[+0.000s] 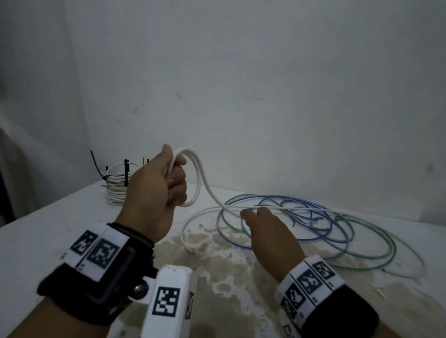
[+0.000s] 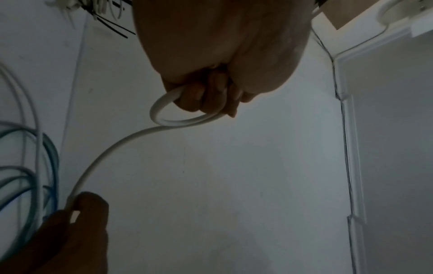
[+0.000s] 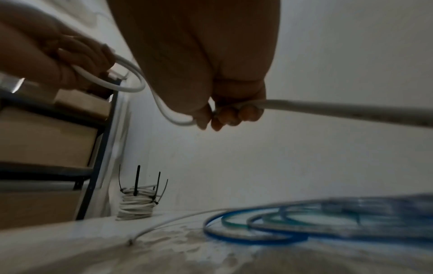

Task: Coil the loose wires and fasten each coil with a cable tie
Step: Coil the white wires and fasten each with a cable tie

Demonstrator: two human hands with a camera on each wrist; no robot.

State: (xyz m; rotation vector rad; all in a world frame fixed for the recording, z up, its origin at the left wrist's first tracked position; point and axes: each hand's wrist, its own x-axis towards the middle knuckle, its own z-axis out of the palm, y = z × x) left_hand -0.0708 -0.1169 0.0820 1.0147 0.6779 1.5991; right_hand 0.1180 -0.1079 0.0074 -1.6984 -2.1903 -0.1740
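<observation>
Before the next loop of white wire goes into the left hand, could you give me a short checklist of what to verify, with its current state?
1. Left hand grips the started coil of white wire: ok.
2. Right hand pinches the wire's running length: ok.
3. White wire free of the blue wire and green wire loops it crosses: cannot tell.
4. Wire's free end lies loose on the table: ok.
5. Spare cable tie within reach: cannot tell; the black ties seen are on the finished coils.
</observation>
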